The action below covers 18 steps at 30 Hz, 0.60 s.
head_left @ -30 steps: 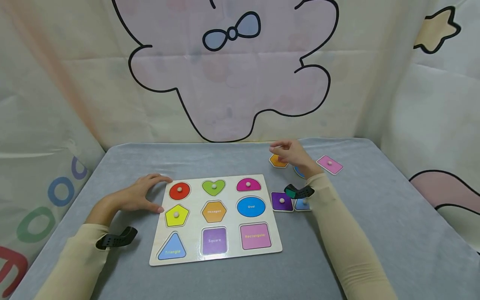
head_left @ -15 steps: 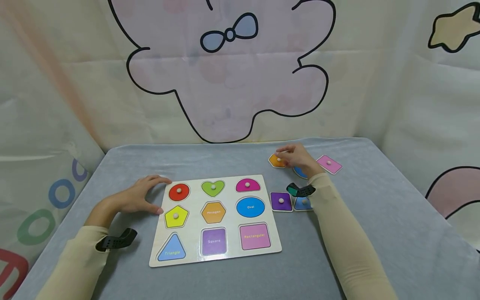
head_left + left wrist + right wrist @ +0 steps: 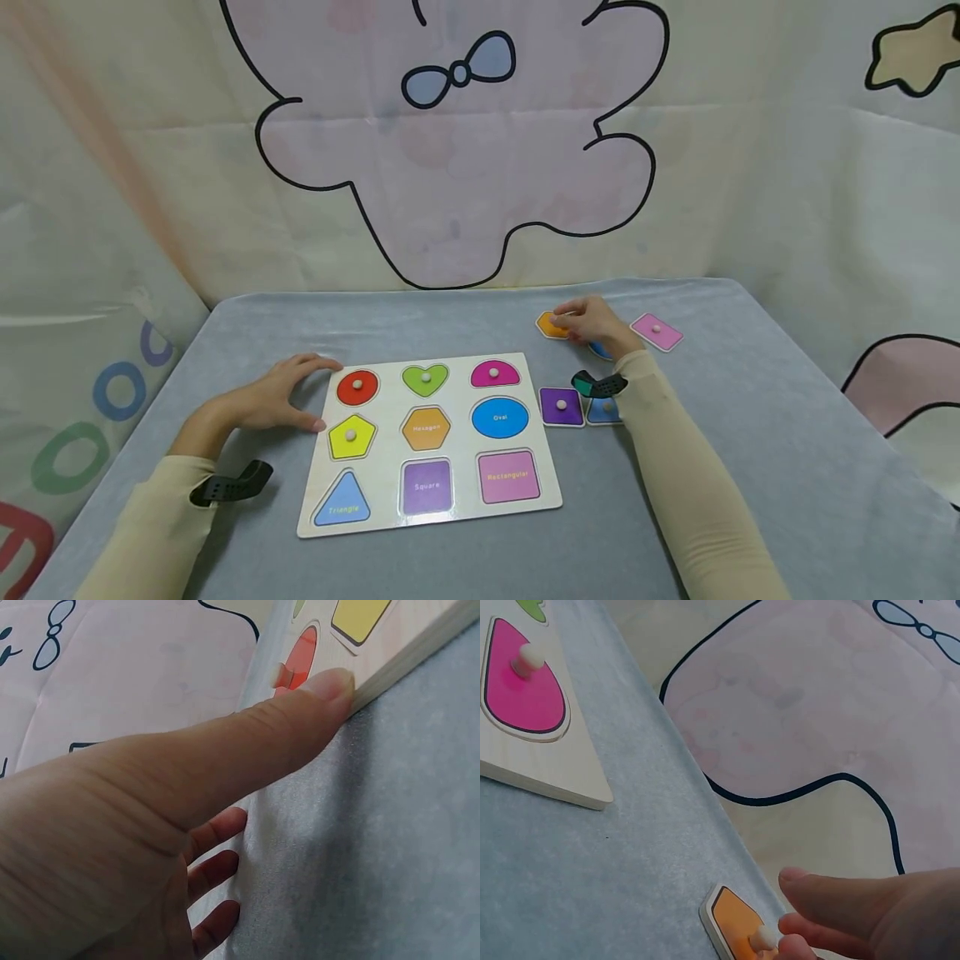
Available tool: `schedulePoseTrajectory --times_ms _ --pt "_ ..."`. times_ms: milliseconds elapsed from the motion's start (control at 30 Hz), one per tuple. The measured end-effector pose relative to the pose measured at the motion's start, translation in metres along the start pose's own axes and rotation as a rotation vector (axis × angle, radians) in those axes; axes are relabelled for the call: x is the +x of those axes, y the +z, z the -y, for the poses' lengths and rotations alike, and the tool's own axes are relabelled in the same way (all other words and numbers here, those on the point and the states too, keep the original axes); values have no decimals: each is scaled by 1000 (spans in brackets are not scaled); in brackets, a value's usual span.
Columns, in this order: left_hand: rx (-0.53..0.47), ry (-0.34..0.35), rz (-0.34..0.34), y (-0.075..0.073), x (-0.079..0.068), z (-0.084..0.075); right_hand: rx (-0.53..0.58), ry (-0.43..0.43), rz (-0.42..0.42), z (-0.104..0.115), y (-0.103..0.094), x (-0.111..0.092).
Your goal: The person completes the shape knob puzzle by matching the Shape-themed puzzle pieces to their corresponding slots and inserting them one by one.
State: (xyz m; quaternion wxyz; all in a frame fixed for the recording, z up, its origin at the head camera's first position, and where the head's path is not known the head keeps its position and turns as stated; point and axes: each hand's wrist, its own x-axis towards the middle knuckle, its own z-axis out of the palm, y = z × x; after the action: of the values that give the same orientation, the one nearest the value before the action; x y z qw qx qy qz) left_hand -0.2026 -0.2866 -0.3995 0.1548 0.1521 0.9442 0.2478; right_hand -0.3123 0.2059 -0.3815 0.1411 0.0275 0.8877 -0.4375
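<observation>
A white wooden shape puzzle board [image 3: 465,512] lies on the table. My left hand [image 3: 273,392] steadies its left side, with the thumb on the edge [image 3: 330,686] and the index fingertip at the far corner. Beyond the board, my right hand [image 3: 596,323] hovers beside the orange hexagon piece [image 3: 551,325]. In the right wrist view its fingertips are right by the hexagon's white knob [image 3: 763,938], with thumb and fingers apart. A blue oval piece [image 3: 599,350] is mostly hidden under the right hand.
A pink rectangle piece [image 3: 657,332] lies right of the right hand. A purple square piece [image 3: 561,407] and a blue piece [image 3: 602,411] lie off the board's right edge. Seated in the board are the red circle [image 3: 357,387], green heart [image 3: 425,380], magenta semicircle [image 3: 495,373] and yellow pentagon [image 3: 352,437].
My right hand has shifted slightly right and nearer, uncovering more of the orange hexagon. The left hand stays at the board's edge.
</observation>
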Motion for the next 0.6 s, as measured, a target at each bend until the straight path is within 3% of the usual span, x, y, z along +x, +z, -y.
schedulePoseTrajectory --times_ms 600 --pt "1 0 4 -4 1 0 -22 9 -48 -5 5 5"
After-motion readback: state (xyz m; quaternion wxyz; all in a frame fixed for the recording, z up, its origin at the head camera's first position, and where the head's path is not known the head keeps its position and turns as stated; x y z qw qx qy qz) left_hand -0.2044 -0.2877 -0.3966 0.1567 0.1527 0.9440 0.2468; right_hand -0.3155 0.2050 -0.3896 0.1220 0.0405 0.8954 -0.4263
